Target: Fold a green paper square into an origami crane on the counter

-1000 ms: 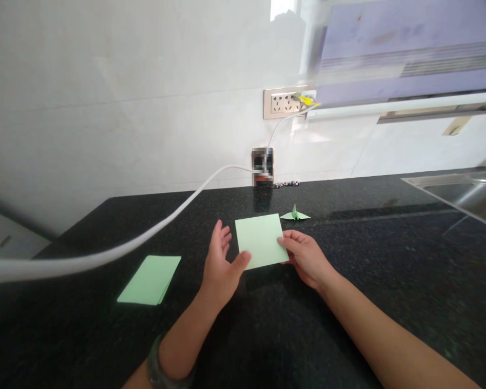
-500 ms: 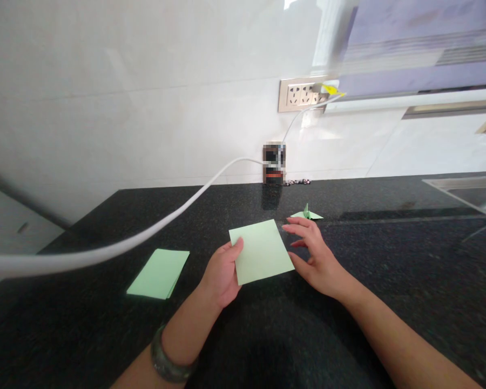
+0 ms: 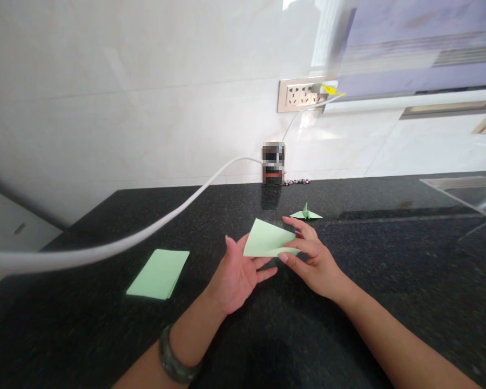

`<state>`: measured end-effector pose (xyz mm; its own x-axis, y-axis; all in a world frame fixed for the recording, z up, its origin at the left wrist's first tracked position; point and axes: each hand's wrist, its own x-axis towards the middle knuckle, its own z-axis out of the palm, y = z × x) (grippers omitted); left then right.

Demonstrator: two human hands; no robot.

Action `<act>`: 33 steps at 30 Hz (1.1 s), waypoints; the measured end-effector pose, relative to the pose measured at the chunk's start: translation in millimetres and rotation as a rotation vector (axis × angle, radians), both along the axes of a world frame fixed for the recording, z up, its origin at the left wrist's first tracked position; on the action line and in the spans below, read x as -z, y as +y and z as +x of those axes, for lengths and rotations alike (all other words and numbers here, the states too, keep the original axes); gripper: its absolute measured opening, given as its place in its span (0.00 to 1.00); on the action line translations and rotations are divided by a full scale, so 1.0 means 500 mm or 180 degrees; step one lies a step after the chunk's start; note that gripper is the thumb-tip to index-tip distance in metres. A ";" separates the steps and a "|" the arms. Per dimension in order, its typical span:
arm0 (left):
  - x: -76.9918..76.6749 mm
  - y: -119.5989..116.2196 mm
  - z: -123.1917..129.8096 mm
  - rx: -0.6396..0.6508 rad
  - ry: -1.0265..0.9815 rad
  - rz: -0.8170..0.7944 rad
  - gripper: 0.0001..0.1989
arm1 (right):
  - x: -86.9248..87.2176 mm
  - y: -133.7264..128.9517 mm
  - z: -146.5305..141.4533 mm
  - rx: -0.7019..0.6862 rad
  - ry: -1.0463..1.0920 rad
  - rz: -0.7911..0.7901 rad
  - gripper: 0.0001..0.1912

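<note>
A pale green sheet of paper (image 3: 267, 239) is held above the dark counter, its near side bent up in a curve. My right hand (image 3: 311, 256) pinches the sheet's right end between thumb and fingers. Palm up, my left hand (image 3: 241, 275) lies open under the paper's left part, thumb raised and fingers spread; some fingertips are hidden beneath the sheet. Just beyond my right hand stands a small folded green paper crane (image 3: 306, 213). A stack of green paper sheets (image 3: 159, 274) rests on the counter to the left.
A white cable (image 3: 166, 220) crosses from the left toward a blurred dark upright object (image 3: 274, 165) against the wall, with a bead string (image 3: 297, 182) beside it. A socket panel (image 3: 294, 95) is above. At the right is a sink edge (image 3: 449, 194).
My right hand has taken hold of the sheet's right side, and the paper has turned and bent. My left hand has let go its thumb grip and opened beneath it.
</note>
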<state>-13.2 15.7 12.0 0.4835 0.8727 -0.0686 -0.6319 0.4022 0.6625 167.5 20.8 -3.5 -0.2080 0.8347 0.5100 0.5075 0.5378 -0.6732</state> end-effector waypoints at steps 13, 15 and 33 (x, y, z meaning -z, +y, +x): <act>0.027 0.001 0.010 -0.0772 0.1082 0.0322 0.13 | 0.007 -0.007 -0.015 0.0159 0.0514 -0.0303 0.05; 0.027 0.001 0.010 -0.0822 0.1112 0.0317 0.12 | 0.010 -0.005 -0.017 0.0171 0.0807 -0.0406 0.07; 0.031 -0.001 0.006 -0.0685 0.1229 0.0370 0.12 | 0.001 -0.007 -0.019 -0.0122 0.1885 -0.1677 0.11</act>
<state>-10.2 15.4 -3.3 0.2485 0.9631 -0.1038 -0.3908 0.1977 0.8990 157.8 17.3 -4.1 -0.0591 0.9947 0.0847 -0.0269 0.0832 -0.9962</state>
